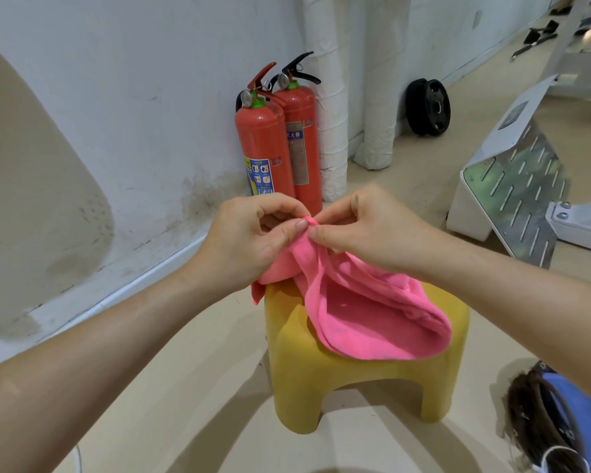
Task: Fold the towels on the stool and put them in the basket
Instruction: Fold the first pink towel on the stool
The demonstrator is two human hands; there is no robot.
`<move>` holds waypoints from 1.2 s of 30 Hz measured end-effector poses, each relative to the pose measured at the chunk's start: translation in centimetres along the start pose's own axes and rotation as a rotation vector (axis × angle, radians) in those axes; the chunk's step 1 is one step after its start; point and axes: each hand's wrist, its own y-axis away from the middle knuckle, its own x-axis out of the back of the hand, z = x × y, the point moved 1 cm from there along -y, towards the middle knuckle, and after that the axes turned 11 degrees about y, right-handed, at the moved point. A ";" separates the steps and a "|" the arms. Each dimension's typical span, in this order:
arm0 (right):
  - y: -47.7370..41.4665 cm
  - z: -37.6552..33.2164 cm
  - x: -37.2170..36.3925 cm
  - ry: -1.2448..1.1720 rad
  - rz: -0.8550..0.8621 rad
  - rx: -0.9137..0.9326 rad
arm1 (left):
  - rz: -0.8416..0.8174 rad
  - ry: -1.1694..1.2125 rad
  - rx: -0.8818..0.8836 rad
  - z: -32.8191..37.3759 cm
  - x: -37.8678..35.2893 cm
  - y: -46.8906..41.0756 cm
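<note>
Fingers (296,230) of your left hand (246,240) and right hand (365,230) pinch one bunched edge of the pink towel (372,322), lifting it while the rest droops over the yellow stool (338,387) on a pale floor (202,387). Two red fire extinguishers (280,141) stand against the stained white wall (116,97) behind, a black weight plate (428,107) leans farther along, and a dark woven basket (539,421) sits at lower right beside the stool.

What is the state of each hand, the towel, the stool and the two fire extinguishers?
left hand: pinching the towel's top edge
right hand: pinching the same edge
pink towel: lifted at one end, the rest draped on the stool, not folded flat
yellow stool: upright
fire extinguishers: upright by the wall
</note>
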 end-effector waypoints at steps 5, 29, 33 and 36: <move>-0.2 -0.1 0.5 0.120 -0.018 0.070 | -0.095 -0.029 -0.014 0.4 0.9 -0.3; -1.4 3.5 10.1 0.419 0.038 -0.307 | 0.590 0.007 -0.132 2.8 7.8 -5.5; -1.5 3.1 12.2 0.259 0.164 -0.376 | 0.599 -0.048 -0.127 2.3 9.0 -5.2; -1.9 3.0 11.9 0.220 0.332 -0.363 | 0.594 -0.039 -0.115 2.3 9.0 -5.0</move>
